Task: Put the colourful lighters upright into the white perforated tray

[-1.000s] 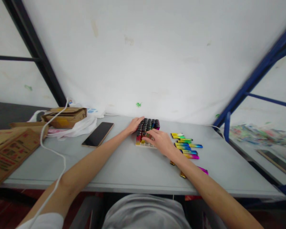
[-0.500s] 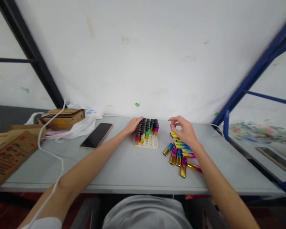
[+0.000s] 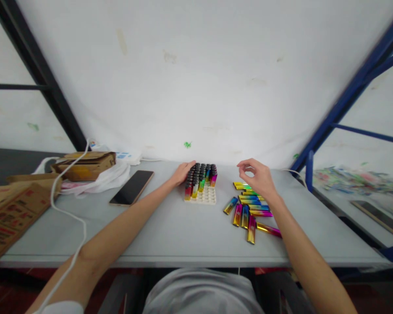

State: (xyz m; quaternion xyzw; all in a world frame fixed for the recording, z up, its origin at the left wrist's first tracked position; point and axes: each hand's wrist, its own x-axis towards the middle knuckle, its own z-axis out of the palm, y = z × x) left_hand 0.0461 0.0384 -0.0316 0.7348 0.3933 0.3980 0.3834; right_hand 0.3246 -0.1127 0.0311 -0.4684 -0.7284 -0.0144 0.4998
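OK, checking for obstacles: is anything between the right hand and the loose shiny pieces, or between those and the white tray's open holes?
Nothing visible blocks either. The right hand is by the far end of the loose shiny pieces; the left hand, at the far left of the white tray, is off that line.

A white wall (image 3: 196, 96) spans twelve o'clock, marked with tan scuffs and a small green scribble (image 3: 187, 144). A black metal post (image 3: 57, 93) slants at ten o'clock, a blue one at two. The grey table (image 3: 170, 240) reaches across six o'clock; dark red floor (image 3: 0, 296) shows at eight. Soft light.
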